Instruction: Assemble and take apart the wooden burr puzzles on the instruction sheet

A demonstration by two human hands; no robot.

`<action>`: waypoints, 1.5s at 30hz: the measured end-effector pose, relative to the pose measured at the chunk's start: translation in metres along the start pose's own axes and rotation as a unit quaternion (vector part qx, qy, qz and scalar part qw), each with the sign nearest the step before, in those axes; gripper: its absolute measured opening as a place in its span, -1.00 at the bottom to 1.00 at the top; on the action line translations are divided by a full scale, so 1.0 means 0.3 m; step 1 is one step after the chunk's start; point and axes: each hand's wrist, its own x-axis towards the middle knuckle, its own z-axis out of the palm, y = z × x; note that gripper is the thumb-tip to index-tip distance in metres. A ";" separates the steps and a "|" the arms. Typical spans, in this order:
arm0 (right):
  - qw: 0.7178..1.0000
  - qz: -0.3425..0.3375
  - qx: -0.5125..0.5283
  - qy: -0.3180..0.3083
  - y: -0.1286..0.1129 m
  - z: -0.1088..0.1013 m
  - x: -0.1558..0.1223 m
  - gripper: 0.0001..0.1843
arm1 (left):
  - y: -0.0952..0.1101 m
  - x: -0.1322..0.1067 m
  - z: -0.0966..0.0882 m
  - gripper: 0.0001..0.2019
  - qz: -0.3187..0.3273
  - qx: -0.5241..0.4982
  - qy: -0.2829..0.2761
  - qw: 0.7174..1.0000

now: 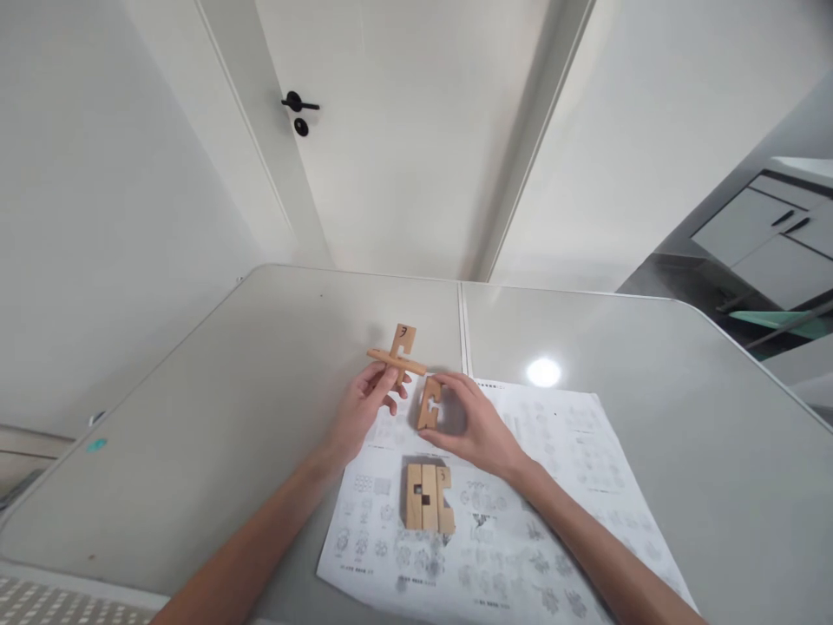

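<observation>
My left hand (370,399) pinches two crossed wooden puzzle pieces (404,337) between thumb and fingers, above the table. One of them stands up with a notch and a dark mark on its top; the other lies across it. Close by on the right, my right hand (469,423) grips a notched wooden puzzle piece (428,404) at its two ends, thumb below and fingers above. Nearer to me, several wooden puzzle pieces (429,496) lie side by side on a printed sheet (521,555), the rightmost one notched and marked.
The sheet, covered in small diagrams, lies on a pale grey table (260,408) with a seam (464,321) down its middle. Beyond the table is a white door (403,139) with a black handle (300,102). White cabinets (768,226) stand at the far right.
</observation>
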 end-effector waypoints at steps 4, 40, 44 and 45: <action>0.980 0.098 0.153 0.081 -0.001 -0.022 -0.009 -0.36 | 0.001 -0.004 0.005 -0.68 -0.010 0.020 0.004 1.000; 0.905 0.154 0.398 0.007 -0.039 -0.047 -0.029 -0.20 | 0.032 -0.060 0.056 -0.73 -0.011 0.186 -0.070 0.980; 0.914 0.149 0.377 -0.007 -0.035 -0.019 -0.043 -0.18 | 0.012 -0.070 0.068 -0.77 0.006 0.203 -0.102 0.974; 0.916 0.146 0.374 -0.004 -0.036 -0.011 -0.045 -0.17 | 0.009 -0.072 0.071 -0.77 0.009 0.205 -0.109 0.973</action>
